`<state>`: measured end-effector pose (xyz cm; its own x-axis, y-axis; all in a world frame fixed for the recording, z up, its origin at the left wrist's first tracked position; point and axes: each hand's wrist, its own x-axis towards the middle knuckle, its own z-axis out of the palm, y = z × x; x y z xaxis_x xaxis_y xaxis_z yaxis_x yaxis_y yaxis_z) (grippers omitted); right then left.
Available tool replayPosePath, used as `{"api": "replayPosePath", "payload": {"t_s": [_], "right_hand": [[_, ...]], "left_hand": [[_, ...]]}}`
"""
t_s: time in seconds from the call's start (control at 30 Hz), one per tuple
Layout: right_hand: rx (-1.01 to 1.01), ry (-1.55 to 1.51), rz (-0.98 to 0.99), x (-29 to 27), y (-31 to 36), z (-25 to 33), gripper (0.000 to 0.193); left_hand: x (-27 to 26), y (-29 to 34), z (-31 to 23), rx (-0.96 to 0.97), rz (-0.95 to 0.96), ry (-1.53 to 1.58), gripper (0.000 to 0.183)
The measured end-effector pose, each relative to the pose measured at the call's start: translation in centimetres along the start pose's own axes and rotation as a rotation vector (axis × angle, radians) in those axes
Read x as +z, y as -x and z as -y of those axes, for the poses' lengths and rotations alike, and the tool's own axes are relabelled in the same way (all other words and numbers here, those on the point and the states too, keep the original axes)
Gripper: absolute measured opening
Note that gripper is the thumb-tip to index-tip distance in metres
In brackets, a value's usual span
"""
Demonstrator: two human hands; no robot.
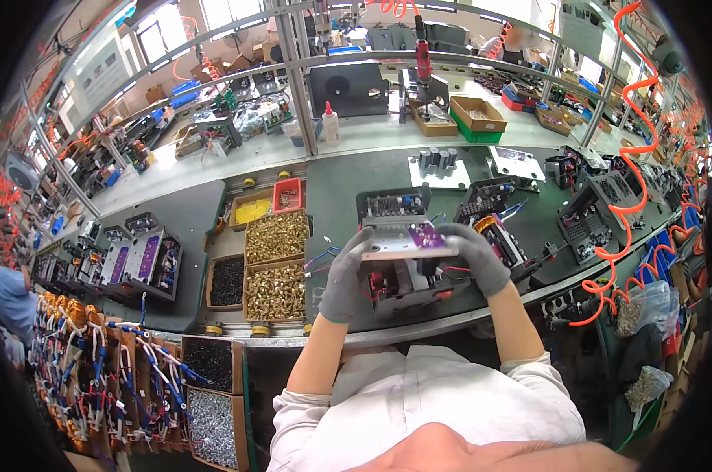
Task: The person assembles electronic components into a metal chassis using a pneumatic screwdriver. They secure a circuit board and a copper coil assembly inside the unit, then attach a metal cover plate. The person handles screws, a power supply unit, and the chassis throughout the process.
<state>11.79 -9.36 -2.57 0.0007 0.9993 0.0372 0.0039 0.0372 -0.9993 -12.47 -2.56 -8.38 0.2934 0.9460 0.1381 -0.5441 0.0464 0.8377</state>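
Grey gloves cover both hands. My left hand (345, 277) and my right hand (480, 258) are closed on opposite ends of a silver metal plate (391, 241), held roughly level. A purple circuit board (426, 234) sits at the plate's right part. Beneath the plate stands a black metal housing (409, 293) with red wires, partly hidden by it. Just beyond is a black tray-like housing (393, 203) with small components. To the right of my right hand lies an open unit with a copper-coloured coil (495, 233). Loose blue and white wires (322, 256) lie beside my left hand.
Bins of brass fasteners (276, 289), black screws (228, 280) and yellow parts (252, 209) stand left. Farther left is an assembled unit (145, 266). A red power screwdriver (424, 61) hangs ahead; an orange coiled hose (639, 149) hangs right. Cable bundles (108, 377) fill the lower left.
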Motion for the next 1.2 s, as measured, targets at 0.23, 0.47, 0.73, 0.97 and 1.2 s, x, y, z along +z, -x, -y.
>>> {"api": "replayPosePath", "payload": {"t_s": [0.23, 0.47, 0.73, 0.97, 1.2], "right_hand": [[-0.011, -0.123, -0.022, 0.2, 2.8, -2.6, 0.055], [0.042, -0.235, 0.081, 0.1, 1.9, -2.6, 0.065], [0.076, -0.318, -0.088, 0.0, 1.3, -2.5, 0.069], [0.138, -0.435, -0.045, 0.3, 1.7, -3.3, 0.067], [-0.032, -0.050, -0.235, -0.3, 1.3, -9.0, 0.058]], "left_hand": [[-0.7, 2.4, -1.0, -0.146, 0.158, -0.156, 0.055], [-0.5, 3.1, -1.3, -0.072, 0.075, -0.114, 0.055], [-0.1, 3.0, -1.5, -0.116, 0.156, -0.244, 0.063], [-0.9, 2.8, -0.6, -0.117, 0.123, -0.183, 0.064], [-1.0, 3.1, 1.4, 0.150, 0.112, -1.046, 0.057]]}}
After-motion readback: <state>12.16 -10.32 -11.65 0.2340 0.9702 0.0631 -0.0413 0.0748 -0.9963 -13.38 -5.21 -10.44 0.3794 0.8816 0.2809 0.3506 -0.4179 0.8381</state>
